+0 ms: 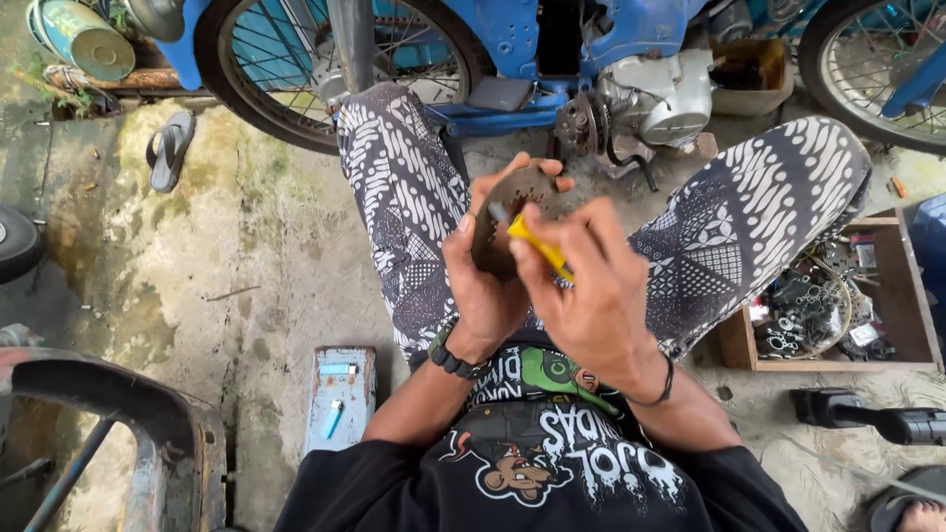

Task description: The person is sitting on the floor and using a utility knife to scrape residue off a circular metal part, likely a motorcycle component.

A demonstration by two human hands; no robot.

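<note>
Mid-job, judging by this: left hand (483, 286) has its fingers clamped on the rim of a round toothed clutch plate (512, 222), held upright over the lap between the knees. Right hand (591, 296) has its fingers pinched shut on a yellow-handled tool (540, 246), tip against the plate face. Plate looks dark, rusty brown, grimy, notched around the edge; cleaning or scraping looks unfinished. Blue motorcycle (552, 39) ahead on the concrete floor (256, 227) with clutch side open (591, 118), so refit seems pending. Wooden parts box (887, 296) at right, small blue tin (340, 394) at left.
</note>
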